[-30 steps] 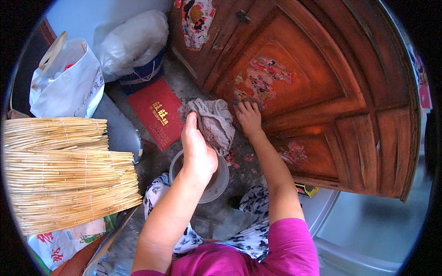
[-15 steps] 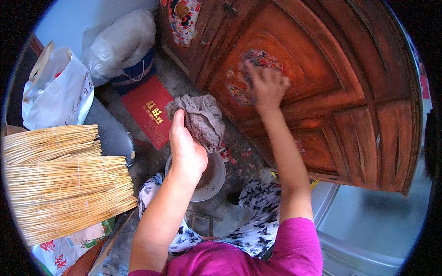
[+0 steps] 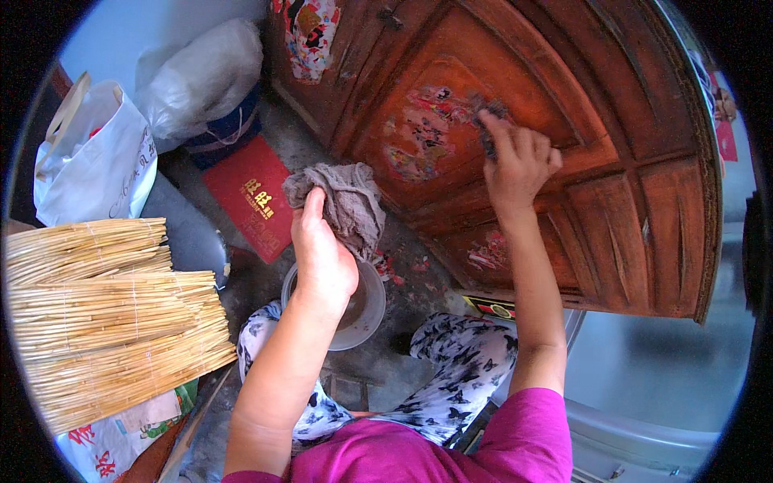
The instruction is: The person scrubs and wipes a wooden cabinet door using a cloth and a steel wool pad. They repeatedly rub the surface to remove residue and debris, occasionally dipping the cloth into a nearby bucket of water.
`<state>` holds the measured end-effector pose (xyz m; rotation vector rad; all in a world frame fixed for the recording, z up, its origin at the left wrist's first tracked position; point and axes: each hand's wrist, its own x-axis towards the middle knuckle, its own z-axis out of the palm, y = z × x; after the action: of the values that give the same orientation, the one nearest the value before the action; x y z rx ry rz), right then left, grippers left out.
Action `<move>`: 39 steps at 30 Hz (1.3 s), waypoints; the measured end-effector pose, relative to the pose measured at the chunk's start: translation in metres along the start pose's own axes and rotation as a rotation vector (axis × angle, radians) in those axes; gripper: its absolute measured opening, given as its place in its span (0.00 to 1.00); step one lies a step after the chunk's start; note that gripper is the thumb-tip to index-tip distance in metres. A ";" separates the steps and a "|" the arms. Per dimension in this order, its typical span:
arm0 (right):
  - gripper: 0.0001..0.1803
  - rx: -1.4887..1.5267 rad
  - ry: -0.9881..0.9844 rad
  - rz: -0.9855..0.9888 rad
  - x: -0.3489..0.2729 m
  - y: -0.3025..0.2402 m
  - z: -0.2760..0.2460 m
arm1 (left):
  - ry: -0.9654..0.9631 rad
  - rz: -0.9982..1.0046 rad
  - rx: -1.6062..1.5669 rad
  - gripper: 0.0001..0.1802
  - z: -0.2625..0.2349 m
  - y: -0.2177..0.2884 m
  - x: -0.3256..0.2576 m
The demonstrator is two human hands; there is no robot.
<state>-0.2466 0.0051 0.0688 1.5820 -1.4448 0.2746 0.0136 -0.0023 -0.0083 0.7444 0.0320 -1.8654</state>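
A crumpled grey cloth [image 3: 346, 205] is gripped in my left hand [image 3: 324, 262], held above a bowl of murky water [image 3: 364, 312]. My right hand [image 3: 519, 161] presses a dark grey scouring pad [image 3: 488, 121] against the carved panel of a reddish-brown wooden door [image 3: 596, 137]. Just left of the pad, torn remnants of a colourful paper print [image 3: 423, 133] cling to the panel. A second patchy print [image 3: 307, 36] is on the door's upper left part, and a smaller scrap [image 3: 488, 251] sticks to a lower panel.
Bundled straw-coloured reed sticks [image 3: 121, 322] lie at left, below a white carrier bag [image 3: 97, 161]. Behind are a clear plastic bag [image 3: 201, 84] and a dark blue bucket [image 3: 221, 137]. A red printed card [image 3: 250, 197] and paper scraps [image 3: 388, 270] lie on the floor.
My right hand has moved to the right across the panel with the scouring pad, baring more of the torn print. My left hand still holds the cloth, nearly in place.
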 end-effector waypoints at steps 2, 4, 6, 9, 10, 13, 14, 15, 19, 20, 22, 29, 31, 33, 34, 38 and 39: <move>0.28 -0.047 -0.002 0.033 0.000 0.001 0.007 | 0.012 0.011 -0.004 0.20 0.000 -0.001 0.001; 0.28 -0.021 -0.094 -0.033 -0.023 -0.015 0.029 | 0.000 0.001 0.002 0.20 -0.001 -0.001 0.002; 0.25 0.042 -0.207 -0.083 -0.065 -0.038 0.064 | 0.025 -0.027 0.002 0.20 0.005 -0.002 -0.001; 0.16 0.082 -0.520 -0.253 -0.123 -0.074 0.091 | 0.031 0.000 0.007 0.20 -0.003 -0.008 0.007; 0.16 0.116 -0.540 -0.283 -0.125 -0.075 0.090 | 0.044 0.006 0.006 0.20 -0.003 -0.006 0.007; 0.18 0.143 -0.562 -0.333 -0.119 -0.061 0.082 | -0.018 0.002 -0.009 0.20 -0.001 -0.004 0.007; 0.21 0.122 -0.460 -0.285 -0.101 -0.055 0.072 | -0.010 0.008 0.001 0.20 -0.001 -0.004 0.007; 0.24 0.097 -0.361 -0.234 -0.079 -0.045 0.061 | -0.004 0.009 0.013 0.20 0.002 -0.004 0.007; 0.33 0.033 0.009 0.002 0.007 -0.015 0.024 | -0.004 -0.016 0.019 0.21 0.002 -0.008 0.005; 0.33 0.029 0.040 0.004 0.012 -0.013 0.023 | -0.009 -0.034 0.013 0.21 0.000 -0.010 0.006; 0.31 -0.008 -0.050 -0.039 -0.011 -0.019 0.038 | -0.023 -0.073 -0.004 0.21 -0.003 -0.015 0.008; 0.21 0.102 -0.469 -0.283 -0.138 -0.068 0.090 | 0.009 -0.003 0.011 0.18 0.004 -0.006 0.002; 0.22 0.126 -0.569 -0.331 -0.137 -0.064 0.086 | -0.024 -0.003 -0.023 0.16 -0.001 -0.001 0.003; 0.23 0.135 -0.442 -0.237 -0.106 -0.053 0.073 | -0.017 0.011 -0.019 0.16 0.003 0.004 0.001; 0.24 0.138 -0.384 -0.188 -0.088 -0.046 0.065 | -0.012 0.012 -0.015 0.16 0.004 0.004 -0.001; 0.27 0.058 -0.043 -0.040 -0.007 -0.029 0.044 | -0.011 -0.008 -0.029 0.16 0.003 0.004 0.002; 0.27 0.058 0.029 -0.021 0.001 -0.031 0.049 | 0.000 -0.016 -0.026 0.16 0.003 0.004 0.003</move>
<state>-0.2399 -0.0361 0.0282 1.6320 -1.4081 0.3285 0.0146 -0.0078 -0.0061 0.7285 0.0620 -1.8771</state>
